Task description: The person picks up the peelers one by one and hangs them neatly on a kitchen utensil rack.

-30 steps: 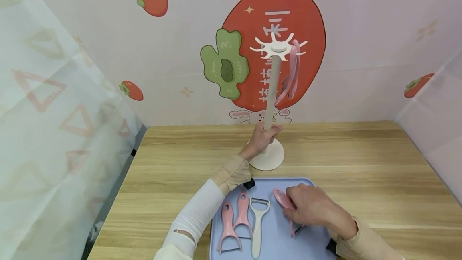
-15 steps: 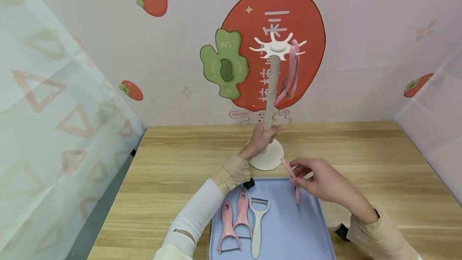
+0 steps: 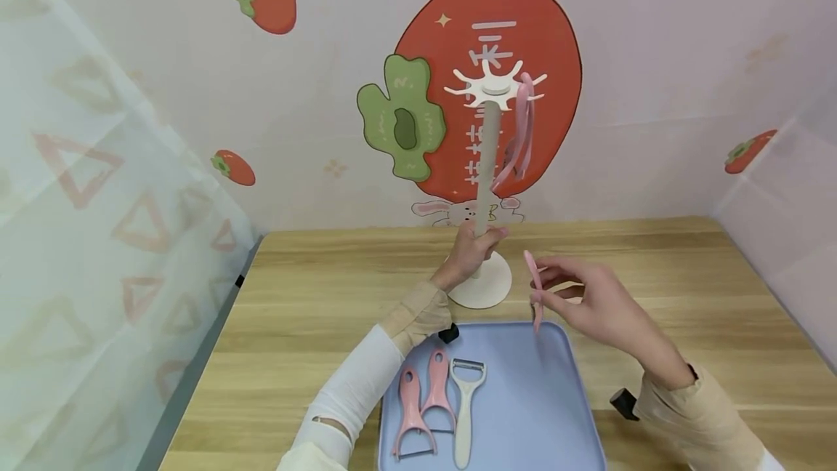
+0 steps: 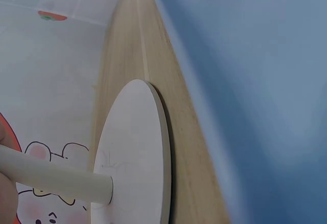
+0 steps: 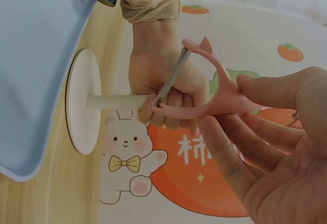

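Note:
My left hand [image 3: 469,253] grips the pole of a white stand [image 3: 487,166] just above its round base [image 3: 482,283]. Between thumb and fingers, my right hand [image 3: 591,300] pinches a pink peeler [image 3: 535,275] above the far right part of the tray. In the right wrist view that peeler [image 5: 225,93] shows its forked head and metal blade pointing toward the stand. Other pink peelers [image 3: 523,122] hang from one arm of the stand's top; how many is hard to tell. On the tray lie two pink peelers [image 3: 410,405] and a white peeler [image 3: 463,413].
The blue tray [image 3: 530,413] lies on the wooden table [image 3: 294,340], just in front of the stand's base. A printed backdrop [image 3: 314,93] rises behind the table, and a pale curtain [image 3: 98,238] hangs at the left.
My right hand has lifted the pink peeler off the tray and carried it away from me, toward the stand. My left hand keeps its hold on the pole.

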`<state>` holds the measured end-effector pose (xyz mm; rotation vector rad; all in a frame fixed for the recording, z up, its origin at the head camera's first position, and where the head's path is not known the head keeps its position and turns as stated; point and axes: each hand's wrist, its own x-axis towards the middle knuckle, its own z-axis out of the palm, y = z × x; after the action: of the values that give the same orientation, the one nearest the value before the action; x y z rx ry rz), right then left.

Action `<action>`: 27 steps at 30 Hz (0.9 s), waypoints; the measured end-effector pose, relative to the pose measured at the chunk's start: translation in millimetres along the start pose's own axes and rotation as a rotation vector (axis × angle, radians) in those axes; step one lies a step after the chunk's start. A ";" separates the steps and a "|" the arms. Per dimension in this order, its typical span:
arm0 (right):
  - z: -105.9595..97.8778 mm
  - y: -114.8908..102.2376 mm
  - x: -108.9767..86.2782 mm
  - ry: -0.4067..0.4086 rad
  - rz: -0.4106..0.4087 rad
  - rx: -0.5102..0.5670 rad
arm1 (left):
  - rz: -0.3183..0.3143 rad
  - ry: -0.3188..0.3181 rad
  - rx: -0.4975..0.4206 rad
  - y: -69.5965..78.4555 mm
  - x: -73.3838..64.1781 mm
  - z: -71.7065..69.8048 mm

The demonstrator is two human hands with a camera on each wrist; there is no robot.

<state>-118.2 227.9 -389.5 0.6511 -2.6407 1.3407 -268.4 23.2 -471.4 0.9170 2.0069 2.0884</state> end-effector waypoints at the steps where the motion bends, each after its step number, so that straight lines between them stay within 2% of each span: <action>1: -0.6 -0.1 1.1 0.013 -0.004 -0.003 | 0.000 0.003 0.007 -0.1 -0.5 -0.7; 8: -9.5 2.2 9.7 0.116 -0.001 0.001 | -0.006 0.000 -0.007 -0.4 -1.7 -2.3; 15: -19.7 1.1 21.5 0.223 -0.071 0.100 | -0.004 0.000 -0.001 -1.7 -2.3 -2.0; 27: -37.8 -5.7 45.8 0.256 -0.118 0.175 | -0.013 -0.012 -0.018 -0.4 -0.9 -1.3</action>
<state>-160.6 240.0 -349.4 0.5994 -2.2695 1.5185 -268.4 21.7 -472.0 0.9091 1.9790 2.0854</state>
